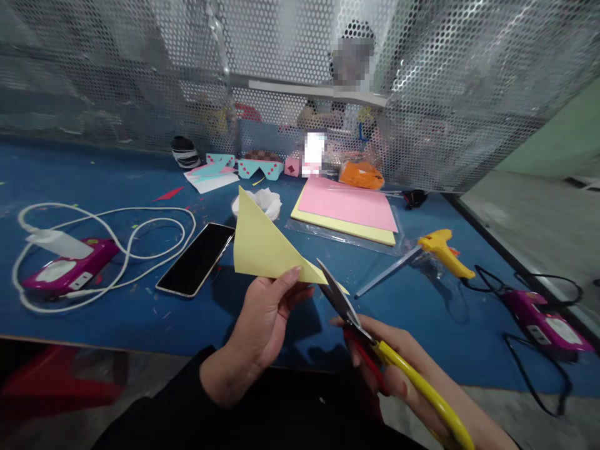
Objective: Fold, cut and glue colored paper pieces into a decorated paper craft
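A yellow sheet of paper (262, 244), folded or cut to a triangle, is pinched along its lower edge between the thumb and fingers of my left hand (272, 312). My right hand (398, 350) grips a pair of scissors (349, 309) with yellow and red handles. The scissor blades lie at the paper's narrow right tip and look parted a little; whether they are cutting into it I cannot tell. Both hands are above the blue table (281, 350), near its front edge.
Left of the paper are a black phone (197, 259) and a purple power strip (75, 265) with a white cable. Pink sheets (347, 203) lie behind. A yellow glue gun (445, 250) and another purple power strip (546, 322) are right. Perforated metal mesh (281, 37) backs the table; a person sits beyond.
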`<state>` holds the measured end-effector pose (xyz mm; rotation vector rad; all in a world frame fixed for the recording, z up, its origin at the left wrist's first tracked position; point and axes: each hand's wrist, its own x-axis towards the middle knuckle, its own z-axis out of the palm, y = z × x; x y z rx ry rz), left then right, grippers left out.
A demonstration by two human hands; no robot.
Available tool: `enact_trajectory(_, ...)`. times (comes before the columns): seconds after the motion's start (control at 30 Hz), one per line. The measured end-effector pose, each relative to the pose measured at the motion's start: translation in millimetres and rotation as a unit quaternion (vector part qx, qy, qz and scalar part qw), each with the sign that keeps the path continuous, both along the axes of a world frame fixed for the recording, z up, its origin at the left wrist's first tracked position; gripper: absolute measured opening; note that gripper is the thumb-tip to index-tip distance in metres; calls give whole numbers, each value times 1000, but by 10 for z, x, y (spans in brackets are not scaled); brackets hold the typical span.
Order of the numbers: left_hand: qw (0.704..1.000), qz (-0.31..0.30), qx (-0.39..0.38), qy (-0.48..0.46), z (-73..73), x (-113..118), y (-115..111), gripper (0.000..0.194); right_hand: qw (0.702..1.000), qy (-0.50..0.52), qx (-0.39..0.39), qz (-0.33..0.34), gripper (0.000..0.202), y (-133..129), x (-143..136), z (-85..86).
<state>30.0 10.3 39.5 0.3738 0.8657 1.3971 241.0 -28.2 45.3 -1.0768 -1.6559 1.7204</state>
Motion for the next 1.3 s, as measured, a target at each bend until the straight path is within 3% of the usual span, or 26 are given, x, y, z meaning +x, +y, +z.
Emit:
enact_trajectory(0.7,1000,-7,-22,17,-7,38,-22,26,998,27,49,-4,62,7,-69,14)
enact_trajectory(1.03,1000,-7,-15,12,-8,46,-29,25,999,-5,36,-32,70,-21,-108,62)
enact_trajectory(1.3,999,-20,-19,20,-31,39,-29,21,1000,15,-7,-15,73,-29,-67,-51)
